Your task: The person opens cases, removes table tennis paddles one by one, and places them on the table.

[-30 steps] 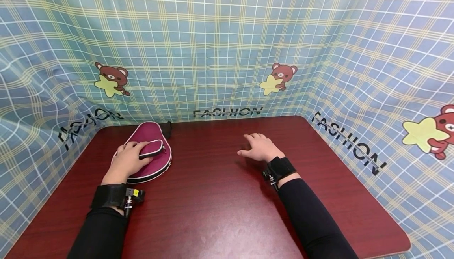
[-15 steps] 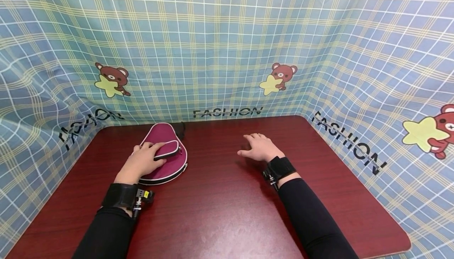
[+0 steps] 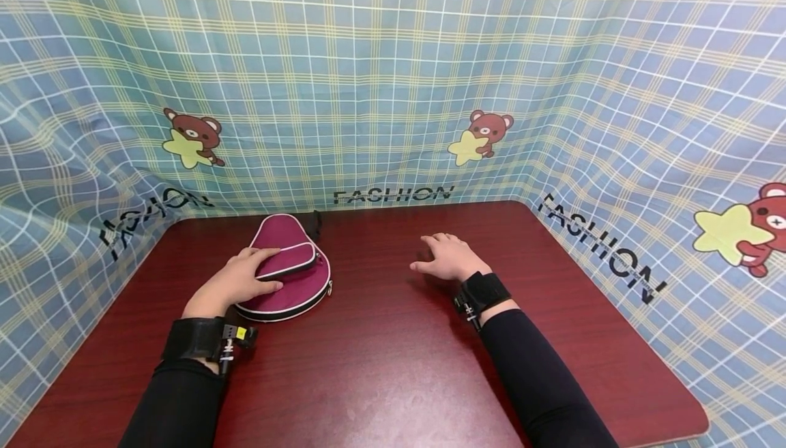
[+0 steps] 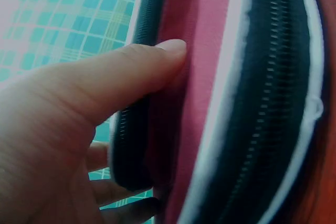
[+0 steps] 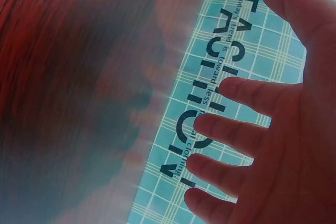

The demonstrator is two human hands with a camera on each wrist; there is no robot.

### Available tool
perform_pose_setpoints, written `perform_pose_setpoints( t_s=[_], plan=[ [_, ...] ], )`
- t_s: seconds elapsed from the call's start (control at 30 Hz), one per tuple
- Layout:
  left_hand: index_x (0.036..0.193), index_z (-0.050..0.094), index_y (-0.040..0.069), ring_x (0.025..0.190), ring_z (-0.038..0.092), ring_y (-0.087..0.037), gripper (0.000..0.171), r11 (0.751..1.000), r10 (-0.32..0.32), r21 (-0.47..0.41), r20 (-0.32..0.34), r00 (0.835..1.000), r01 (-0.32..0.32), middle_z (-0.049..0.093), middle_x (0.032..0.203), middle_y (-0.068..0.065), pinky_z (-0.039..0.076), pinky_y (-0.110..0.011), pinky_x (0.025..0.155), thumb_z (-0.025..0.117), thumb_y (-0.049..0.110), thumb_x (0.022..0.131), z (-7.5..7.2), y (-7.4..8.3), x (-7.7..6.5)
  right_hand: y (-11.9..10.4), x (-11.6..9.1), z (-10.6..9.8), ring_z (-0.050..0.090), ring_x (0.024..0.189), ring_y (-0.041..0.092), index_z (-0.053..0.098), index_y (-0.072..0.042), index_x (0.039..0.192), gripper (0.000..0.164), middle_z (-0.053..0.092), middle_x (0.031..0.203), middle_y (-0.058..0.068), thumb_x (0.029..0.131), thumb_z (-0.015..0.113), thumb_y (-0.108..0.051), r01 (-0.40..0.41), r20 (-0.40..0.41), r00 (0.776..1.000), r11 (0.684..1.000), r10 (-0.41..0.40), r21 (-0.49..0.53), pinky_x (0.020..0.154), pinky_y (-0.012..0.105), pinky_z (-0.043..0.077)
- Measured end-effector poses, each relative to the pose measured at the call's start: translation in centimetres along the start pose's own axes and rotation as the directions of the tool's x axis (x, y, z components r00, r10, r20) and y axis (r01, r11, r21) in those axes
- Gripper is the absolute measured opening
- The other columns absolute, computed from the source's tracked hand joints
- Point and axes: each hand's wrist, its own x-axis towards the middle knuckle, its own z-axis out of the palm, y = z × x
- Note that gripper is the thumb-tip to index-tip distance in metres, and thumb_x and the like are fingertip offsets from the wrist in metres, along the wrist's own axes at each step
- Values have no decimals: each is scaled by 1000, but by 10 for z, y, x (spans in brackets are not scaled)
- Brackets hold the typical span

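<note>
A magenta, teardrop-shaped table tennis bat case (image 3: 279, 301) with white piping and a black zip lies flat on the left of the table. On its top is a raised zipped pocket (image 3: 291, 259). My left hand (image 3: 236, 277) is at the pocket's left end, its thumb along the near side and its fingers on the far side. In the left wrist view the straight thumb (image 4: 131, 69) crosses the pocket's edge; other fingers are partly hidden behind it. My right hand (image 3: 451, 257), fingers spread and holding nothing, is over the right half of the table.
The dark red table (image 3: 381, 339) has rounded corners. Plaid cloth (image 3: 368, 93) printed with bears and lettering hangs behind it and at both sides. A black strap (image 3: 314, 224) sticks out beside the case's narrow end.
The bat case has slid right, together with my left hand at first. Most recently that hand has shifted back left relative to the pocket. My right hand has stayed in place.
</note>
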Motion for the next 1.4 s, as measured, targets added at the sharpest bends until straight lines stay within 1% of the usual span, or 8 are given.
perform_pose_setpoints(
  t_s=[0.1, 0.27, 0.7, 0.9, 1.07, 1.17, 1.27, 1.4],
  plan=[
    [131, 40, 19, 106, 36, -42, 70, 999, -6, 37, -25, 1000, 7, 36, 123, -21, 35, -56, 80, 68, 43, 72, 3, 2, 2, 0, 0, 1, 28, 124, 31, 35, -19, 136, 80, 37, 133, 9, 74, 48, -67, 1, 0, 1000, 1000, -1, 2, 96, 49, 24],
    [129, 42, 20, 100, 37, -40, 69, 996, -23, 89, -49, 999, 27, 39, 117, -20, 37, -54, 76, 67, 47, 72, 7, 11, 4, 0, 0, 2, 28, 124, 32, 36, -18, 136, 80, 37, 133, 9, 74, 49, -67, 7, -2, 1000, 1000, -7, 4, 96, 50, 25],
    [131, 41, 21, 92, 41, -35, 69, 986, -15, 165, -62, 998, 26, 42, 111, -18, 41, -48, 68, 64, 50, 73, 21, 46, 8, 0, 1, 4, 27, 125, 31, 35, -21, 137, 81, 37, 134, 8, 73, 46, -69, -2, 8, 1000, 1000, 2, -14, 97, 49, 24],
    [132, 38, 20, 93, 41, -35, 71, 982, -18, 188, -39, 999, 25, 41, 111, -17, 42, -49, 68, 62, 53, 73, 25, 59, 9, -1, 1, 4, 27, 124, 32, 35, -19, 137, 82, 37, 134, 9, 73, 47, -69, 6, 9, 1000, 1000, -6, -8, 96, 50, 24],
    [135, 33, 18, 101, 38, -36, 78, 989, 20, 144, -30, 999, -16, 39, 118, -18, 39, -51, 77, 62, 55, 72, 27, 60, 9, -1, 0, 4, 27, 124, 32, 35, -18, 137, 80, 37, 134, 9, 74, 48, -67, 7, 15, 1000, 1000, -7, 0, 96, 50, 24],
    [137, 31, 23, 107, 37, -35, 78, 993, 46, 106, -21, 999, -44, 37, 122, -16, 36, -50, 83, 63, 53, 73, 28, 57, 9, -2, 0, 4, 27, 125, 31, 35, -19, 137, 81, 36, 134, 9, 74, 48, -67, 9, 23, 1000, 1000, -9, 3, 96, 50, 24],
    [137, 32, 30, 105, 39, -35, 73, 992, 77, 97, -17, 997, -75, 38, 121, -15, 36, -50, 82, 64, 48, 75, 29, 56, 9, -2, 0, 4, 28, 124, 31, 36, -18, 136, 81, 37, 134, 9, 73, 48, -68, 18, 25, 1000, 1000, -18, 14, 95, 50, 25],
    [136, 34, 34, 102, 41, -35, 68, 990, 88, 115, -29, 996, -84, 41, 118, -15, 39, -50, 78, 65, 44, 76, 29, 59, 11, 0, 0, 5, 29, 123, 30, 37, -17, 136, 82, 38, 133, 9, 73, 48, -69, 19, 28, 999, 1000, -20, 22, 95, 50, 26]
  ],
)
